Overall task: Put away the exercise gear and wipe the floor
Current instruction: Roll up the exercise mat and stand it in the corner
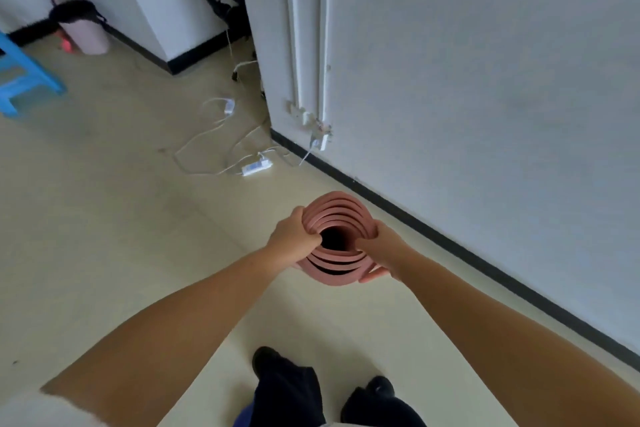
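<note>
Head view: left hand (294, 239) and right hand (382, 248) (arms outstretched) grip the rolled pink mat (337, 215) upright

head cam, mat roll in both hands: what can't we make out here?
- Rolled mat: head view shows only its top end; length and bottom end hidden behind it.
- Left hand, right hand: some fingers hidden by the roll.
- Blue stool: cut off by left edge.

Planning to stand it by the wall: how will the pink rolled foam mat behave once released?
The pink rolled foam mat looks loosely wound, with gaps between layers, so it may spring open. Both the left hand and right hand grip it. Upright, it could tip.
</note>
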The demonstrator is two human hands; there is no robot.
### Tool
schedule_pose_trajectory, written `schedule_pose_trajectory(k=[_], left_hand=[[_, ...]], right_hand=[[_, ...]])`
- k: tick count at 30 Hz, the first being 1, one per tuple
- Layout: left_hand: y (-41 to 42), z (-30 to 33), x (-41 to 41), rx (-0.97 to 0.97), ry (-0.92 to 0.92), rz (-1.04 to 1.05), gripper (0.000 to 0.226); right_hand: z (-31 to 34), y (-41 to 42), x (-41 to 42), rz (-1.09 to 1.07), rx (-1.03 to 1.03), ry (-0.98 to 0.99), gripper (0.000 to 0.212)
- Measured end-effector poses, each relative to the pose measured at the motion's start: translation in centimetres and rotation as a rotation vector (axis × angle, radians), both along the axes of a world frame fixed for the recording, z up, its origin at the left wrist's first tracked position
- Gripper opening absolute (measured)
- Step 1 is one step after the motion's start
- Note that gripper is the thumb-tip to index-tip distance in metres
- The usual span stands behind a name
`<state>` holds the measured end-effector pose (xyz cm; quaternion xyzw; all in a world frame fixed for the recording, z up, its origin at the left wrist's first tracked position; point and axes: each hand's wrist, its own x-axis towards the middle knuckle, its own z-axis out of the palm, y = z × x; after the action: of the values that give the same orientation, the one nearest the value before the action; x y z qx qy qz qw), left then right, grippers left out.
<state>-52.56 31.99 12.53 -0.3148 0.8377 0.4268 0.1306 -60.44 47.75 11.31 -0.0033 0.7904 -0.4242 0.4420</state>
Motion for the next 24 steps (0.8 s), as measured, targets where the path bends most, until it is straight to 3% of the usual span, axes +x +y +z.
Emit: schedule_pose_trajectory(k=[10, 19, 24], left_hand=[[24.0, -2.6, -6.8, 0.157, -0.064, -0.354, 0.054], [43.7, -3.7, -6.0, 0.136, -0.112, -1.057, 0.051], [54.3, -4.3, -2.1, 0.021, -0.119, -1.343, 0.049]], right_hand=[[0.0, 25.3, 0.9, -0.396, 0.079, 0.019, 0.043], [-1.1, 41.2, 13.2, -1.123, 0.075, -0.059, 0.036], [-2.2, 48.8, 19.9, -1.296, 0.16, -0.029, 0.034]])
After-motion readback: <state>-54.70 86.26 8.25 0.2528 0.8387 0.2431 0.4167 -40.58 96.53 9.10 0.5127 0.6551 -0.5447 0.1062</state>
